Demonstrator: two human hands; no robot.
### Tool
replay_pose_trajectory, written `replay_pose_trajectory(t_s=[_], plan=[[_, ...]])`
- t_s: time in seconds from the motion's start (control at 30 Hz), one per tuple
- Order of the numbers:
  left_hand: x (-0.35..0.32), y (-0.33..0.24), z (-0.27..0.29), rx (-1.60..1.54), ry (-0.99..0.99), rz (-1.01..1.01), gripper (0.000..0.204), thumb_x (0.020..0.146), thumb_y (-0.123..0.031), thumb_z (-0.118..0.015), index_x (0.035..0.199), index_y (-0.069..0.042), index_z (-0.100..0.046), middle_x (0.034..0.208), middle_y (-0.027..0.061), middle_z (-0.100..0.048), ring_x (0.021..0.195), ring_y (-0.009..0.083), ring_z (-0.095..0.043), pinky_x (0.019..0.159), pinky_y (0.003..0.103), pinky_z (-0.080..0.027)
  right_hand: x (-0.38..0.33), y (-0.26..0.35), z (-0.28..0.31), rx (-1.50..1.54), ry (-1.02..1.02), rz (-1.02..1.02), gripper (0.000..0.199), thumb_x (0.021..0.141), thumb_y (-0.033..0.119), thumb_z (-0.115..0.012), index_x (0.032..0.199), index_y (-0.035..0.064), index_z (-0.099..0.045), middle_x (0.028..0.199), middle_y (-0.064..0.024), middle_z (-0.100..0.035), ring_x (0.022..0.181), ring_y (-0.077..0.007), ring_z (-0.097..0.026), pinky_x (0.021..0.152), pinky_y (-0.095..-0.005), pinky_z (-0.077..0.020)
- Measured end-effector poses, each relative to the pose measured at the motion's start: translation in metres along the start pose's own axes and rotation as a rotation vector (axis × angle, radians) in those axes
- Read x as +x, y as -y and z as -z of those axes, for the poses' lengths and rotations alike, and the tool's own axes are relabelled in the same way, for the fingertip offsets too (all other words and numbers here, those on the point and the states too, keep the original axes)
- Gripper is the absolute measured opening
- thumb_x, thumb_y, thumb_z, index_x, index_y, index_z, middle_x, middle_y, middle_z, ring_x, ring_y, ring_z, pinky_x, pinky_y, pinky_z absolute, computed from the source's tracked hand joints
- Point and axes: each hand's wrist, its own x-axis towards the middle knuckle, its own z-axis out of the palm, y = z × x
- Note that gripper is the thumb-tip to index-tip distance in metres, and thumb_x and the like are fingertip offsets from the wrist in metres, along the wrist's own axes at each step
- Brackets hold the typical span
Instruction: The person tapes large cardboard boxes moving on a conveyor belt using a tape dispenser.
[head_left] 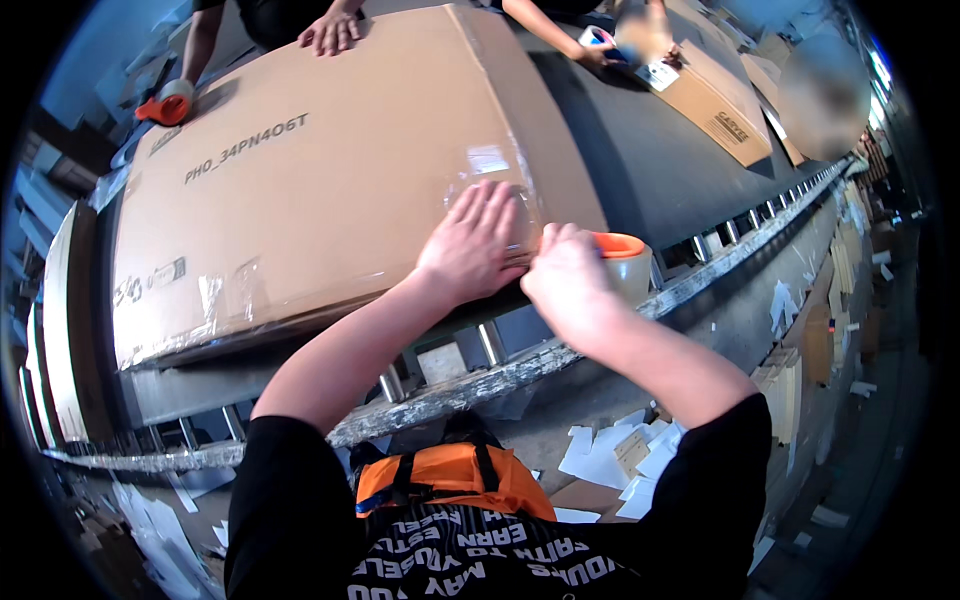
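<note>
A large flat brown cardboard box (pixel 340 200) lies in front of me, with strips of clear tape shining along its near and right edges. My left hand (pixel 470 245) rests on the box near its close right corner, palm down and fingers stretched out. Beside it, at that corner, my right hand (pixel 570 275) is closed around an orange tape dispenser (pixel 622 245) carrying a wide roll of tape. The dispenser's handle is mostly hidden by my fingers, and whether tape runs from it to the box cannot be made out.
The box sits on a dark conveyor belt (pixel 640 160) with a worn rail (pixel 540 362) nearest me. Across it, one person's hand (pixel 332 32) touches the box, another tape dispenser (pixel 168 104) beside them. Another person handles a smaller carton (pixel 715 105). Paper scraps (pixel 610 455) litter the floor.
</note>
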Motion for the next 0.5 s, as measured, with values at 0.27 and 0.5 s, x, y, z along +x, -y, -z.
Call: replay_pose_trajectory(t_s=[0.27, 0.5], plan=[[-0.125, 0.074, 0.019, 0.012, 0.041, 0.196, 0.097, 0.085, -0.063, -0.059, 0.151, 0.000, -0.024, 0.159, 0.0165, -0.022, 0.148, 0.0295, -0.020, 0.122, 0.040, -0.015, -0.057, 0.039, -0.048, -0.115, 0.591, 0.276, 0.050, 0.065, 0.031, -0.074, 0.110, 0.0102, -0.073, 0.114, -0.0105, -0.068, 0.105, -0.0257, -0.064, 0.086, -0.0472, -0.0450], [-0.439, 0.291, 0.066, 0.099, 0.073, 0.608, 0.126, 0.060, -0.070, -0.075, 0.149, 0.004, -0.025, 0.157, 0.0203, -0.024, 0.148, 0.0316, -0.019, 0.121, 0.039, -0.016, -0.092, 0.049, -0.049, 0.977, 0.271, 0.293, 0.066, 0.051, 0.033, -0.079, 0.116, 0.0227, -0.072, 0.119, -0.0111, -0.068, 0.102, -0.0289, -0.068, 0.093, -0.0365, -0.0519]])
